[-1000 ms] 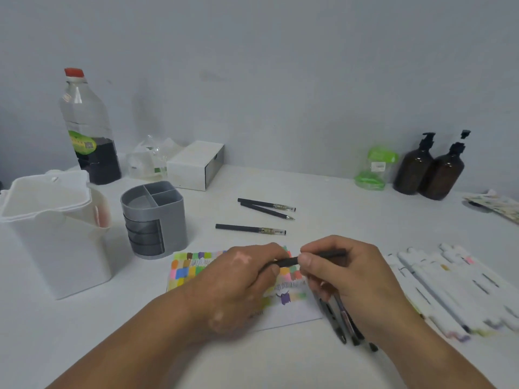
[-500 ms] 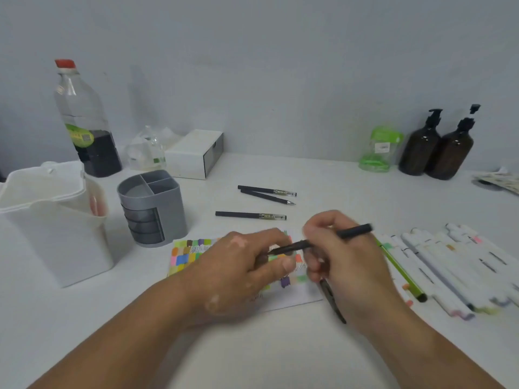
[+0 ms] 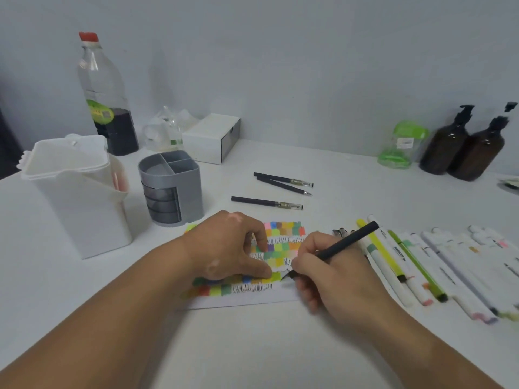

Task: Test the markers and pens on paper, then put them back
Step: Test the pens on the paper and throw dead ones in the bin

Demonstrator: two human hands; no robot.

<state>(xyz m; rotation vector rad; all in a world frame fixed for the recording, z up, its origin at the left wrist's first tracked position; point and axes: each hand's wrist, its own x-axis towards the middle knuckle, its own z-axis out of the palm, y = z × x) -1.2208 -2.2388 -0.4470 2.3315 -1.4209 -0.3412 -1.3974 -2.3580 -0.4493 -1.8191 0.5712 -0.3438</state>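
Plainly the testing step is in hand, not the putting back. On the table [image 3: 252,346] a long row of markers [image 3: 449,265] lies at the right, and a grey holder [image 3: 171,189] stands at the back left. The paper [image 3: 247,299], mostly filled with colour patches and scribbled loops, lies between them, with three pens [image 3: 266,203] loose just behind it. The left hand [image 3: 233,248] presses the sheet flat, fingertips and thumb bent down onto it, gripping nothing that shows. The right hand [image 3: 331,279] pinches a black pen [image 3: 345,242] in a writing grip, its tip on or just above the paper at the right end of the lower scribbles. The next move probably calls for a short scribble into the bare strip there, then capping; no cap is in view.
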